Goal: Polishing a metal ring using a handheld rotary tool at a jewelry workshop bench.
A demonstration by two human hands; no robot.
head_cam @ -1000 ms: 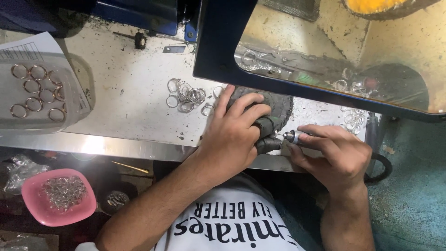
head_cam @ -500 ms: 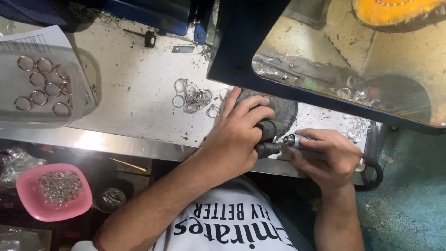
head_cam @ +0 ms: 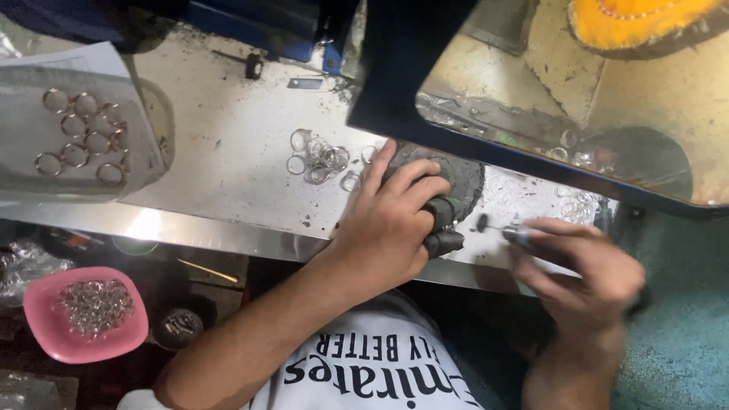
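My left hand [head_cam: 389,224] rests at the near edge of the metal bench [head_cam: 228,175], fingers curled over a dark round pad [head_cam: 463,178]. Its fingertips wear dark covers and pinch something small I cannot make out. My right hand [head_cam: 581,273] grips a thin rotary tool [head_cam: 507,231] whose small dark tip points left, a short gap from the left fingertips. A heap of silver rings [head_cam: 319,161] lies just beyond the left hand.
Gold-coloured rings [head_cam: 83,137] lie on a grey tray at the left. A pink bowl [head_cam: 45,334] with silver rings sits below the bench edge. A dark-framed box with a yellow buffing wheel [head_cam: 638,23] overhangs the right side.
My right hand has pulled the rotary tool away to the right, off the left fingertips it was touching. The left hand stays on the pad. The view shifted slightly.
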